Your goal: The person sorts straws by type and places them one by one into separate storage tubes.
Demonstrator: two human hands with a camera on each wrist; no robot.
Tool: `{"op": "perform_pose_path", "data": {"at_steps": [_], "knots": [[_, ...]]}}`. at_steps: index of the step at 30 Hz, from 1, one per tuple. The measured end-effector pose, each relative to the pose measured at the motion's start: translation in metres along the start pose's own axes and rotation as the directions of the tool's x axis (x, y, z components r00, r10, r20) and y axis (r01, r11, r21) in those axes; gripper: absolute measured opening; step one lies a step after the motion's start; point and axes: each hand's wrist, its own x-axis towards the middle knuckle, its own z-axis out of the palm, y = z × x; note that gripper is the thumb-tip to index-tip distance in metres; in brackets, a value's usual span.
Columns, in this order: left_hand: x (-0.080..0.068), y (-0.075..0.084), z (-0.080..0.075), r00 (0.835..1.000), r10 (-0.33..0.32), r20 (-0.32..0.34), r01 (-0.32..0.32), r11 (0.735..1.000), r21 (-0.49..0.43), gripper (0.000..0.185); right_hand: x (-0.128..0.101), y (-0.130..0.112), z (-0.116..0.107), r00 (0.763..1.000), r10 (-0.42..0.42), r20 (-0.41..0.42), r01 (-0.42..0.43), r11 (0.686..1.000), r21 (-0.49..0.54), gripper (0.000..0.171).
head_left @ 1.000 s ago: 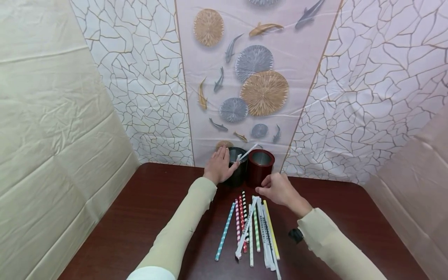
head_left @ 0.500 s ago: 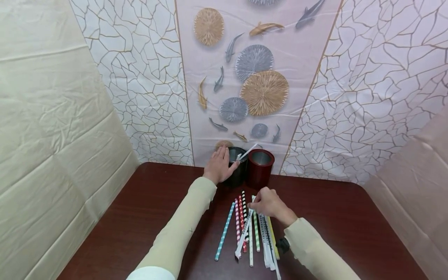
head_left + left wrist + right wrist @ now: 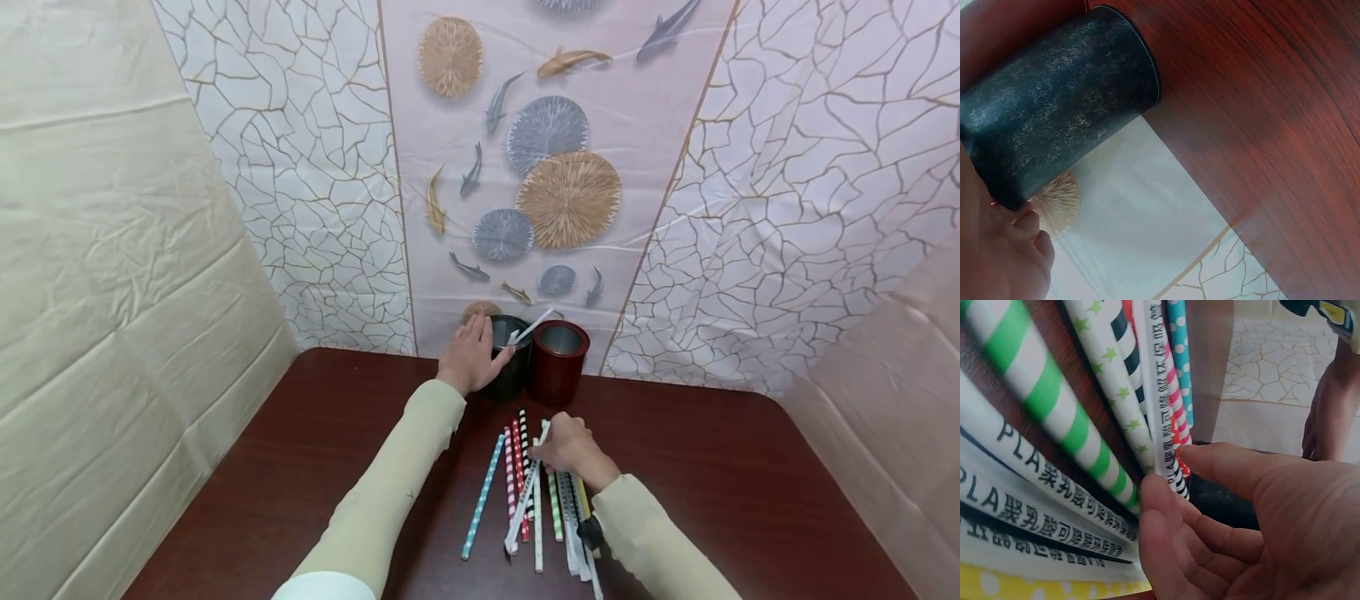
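In the head view my left hand (image 3: pixel 468 354) rests against the rim of a black can (image 3: pixel 504 371), fingers straight along its left side and thumb across the front. One white straw (image 3: pixel 536 322) leans out of this can. My right hand (image 3: pixel 572 454) is over a row of loose paper straws and pinches one paper-wrapped white straw (image 3: pixel 1159 387) near its far end between thumb and index finger. Next to it lie a star-patterned straw (image 3: pixel 1117 390), a green-striped straw (image 3: pixel 1066 419) and other wrapped straws (image 3: pixel 1035 509). A yellow straw (image 3: pixel 1035 589) is partly hidden below the right hand.
A dark red can (image 3: pixel 557 367) stands right beside the black one at the back of the brown table (image 3: pixel 315 475). Behind them rises a patterned cloth (image 3: pixel 517 275). At the left of the row lies a blue dotted straw (image 3: pixel 483 496).
My right hand has moved from in front of the red can down toward the near side, onto the straws, and pinches a wrapped one. The left hand has stayed at the black can.
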Motion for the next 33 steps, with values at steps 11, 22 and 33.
{"op": "perform_pose_path", "data": {"at_steps": [11, 22, 33], "knots": [[-0.003, 0.001, -0.002, 1.0, 0.006, 0.0, -0.006, 1.0, -0.022, 0.084, 0.007, 0.005, 0.002, 0.999, 0.043, 0.008, -0.043, 0.998, 0.04, 0.026], [-0.002, 0.001, -0.002, 1.0, -0.003, 0.022, 0.004, 0.999, -0.034, 0.084, 0.008, 0.011, -0.001, 0.997, 0.079, 0.022, -0.081, 0.986, 0.148, 0.021], [0.0, 0.0, 0.0, 1.0, 0.002, 0.016, -0.001, 1.0, -0.019, 0.085, 0.001, 0.012, -0.005, 0.996, 0.085, 0.015, -0.086, 0.98, 0.177, 0.025]]}}
